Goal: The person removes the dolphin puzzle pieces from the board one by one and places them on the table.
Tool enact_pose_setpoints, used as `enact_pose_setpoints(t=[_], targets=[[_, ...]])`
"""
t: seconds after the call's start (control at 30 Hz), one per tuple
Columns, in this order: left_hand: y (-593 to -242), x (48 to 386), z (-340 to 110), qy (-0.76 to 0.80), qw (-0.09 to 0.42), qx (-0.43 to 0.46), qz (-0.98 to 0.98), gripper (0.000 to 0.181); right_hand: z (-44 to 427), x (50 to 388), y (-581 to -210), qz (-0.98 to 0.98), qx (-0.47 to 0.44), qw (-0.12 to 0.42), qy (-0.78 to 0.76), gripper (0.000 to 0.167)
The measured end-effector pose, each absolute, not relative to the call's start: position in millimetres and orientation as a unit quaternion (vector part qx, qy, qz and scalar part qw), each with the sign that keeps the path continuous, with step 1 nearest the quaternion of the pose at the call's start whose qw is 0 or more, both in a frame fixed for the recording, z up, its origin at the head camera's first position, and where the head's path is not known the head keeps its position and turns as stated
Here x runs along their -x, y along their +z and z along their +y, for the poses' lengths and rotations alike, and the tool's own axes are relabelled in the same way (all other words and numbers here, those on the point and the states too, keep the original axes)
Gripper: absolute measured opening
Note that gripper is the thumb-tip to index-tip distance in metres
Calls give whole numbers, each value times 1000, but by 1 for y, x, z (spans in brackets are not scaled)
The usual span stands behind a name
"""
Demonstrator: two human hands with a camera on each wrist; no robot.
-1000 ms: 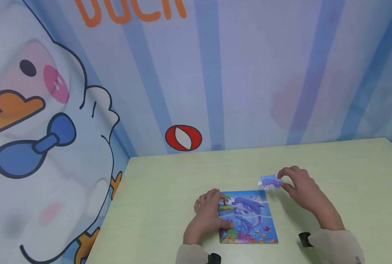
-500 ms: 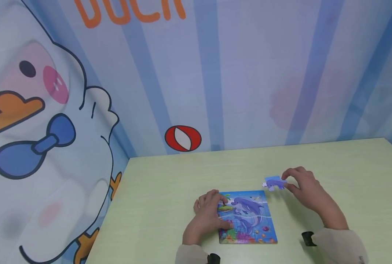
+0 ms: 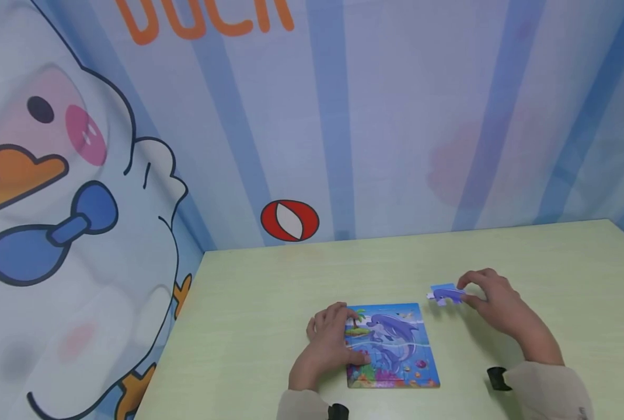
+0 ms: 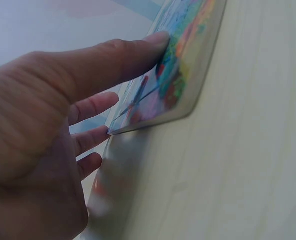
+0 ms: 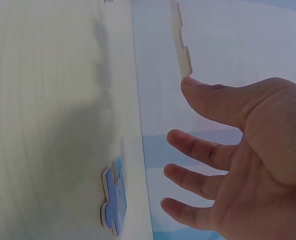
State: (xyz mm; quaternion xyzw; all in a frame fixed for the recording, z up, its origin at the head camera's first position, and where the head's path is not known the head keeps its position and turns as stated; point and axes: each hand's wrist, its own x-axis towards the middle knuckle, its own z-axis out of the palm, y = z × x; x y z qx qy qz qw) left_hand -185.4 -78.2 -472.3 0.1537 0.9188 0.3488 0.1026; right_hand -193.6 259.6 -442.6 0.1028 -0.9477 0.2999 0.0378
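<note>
My left hand (image 3: pixel 328 344) rests at the left side of a square dolphin jigsaw puzzle (image 3: pixel 396 344) lying on the table. Its thumb (image 4: pixel 118 60) lies straight across the picture, and the other fingers reach the upper left part. Beyond the puzzle's far right corner, my right hand (image 3: pixel 501 303) pinches a purple and blue puzzle piece (image 3: pixel 446 294) between thumb and forefinger, above the tabletop. From the right wrist this piece (image 5: pixel 181 42) shows edge-on at the thumb tip, the forefinger hidden. Another blue-purple puzzle piece (image 5: pixel 113 200) lies on the table there; in the head view I cannot make it out.
The pale wood-grain table (image 3: pixel 259 315) ends at the back against a blue striped backdrop (image 3: pixel 396 116). A large printed duck (image 3: pixel 107 262) covers the left wall, and a red and white ball (image 3: pixel 290 220) is printed on the back one.
My right hand has moved to the right and slightly nearer, carrying the pinched puzzle piece away from the puzzle. The left hand stays on the puzzle.
</note>
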Motion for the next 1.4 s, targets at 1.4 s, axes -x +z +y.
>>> enact_pose_setpoints(t=[1.4], targets=[[-472,185,-79,353,112,-157,915,64,282,196,-456,-957,-80,-7,280,10]])
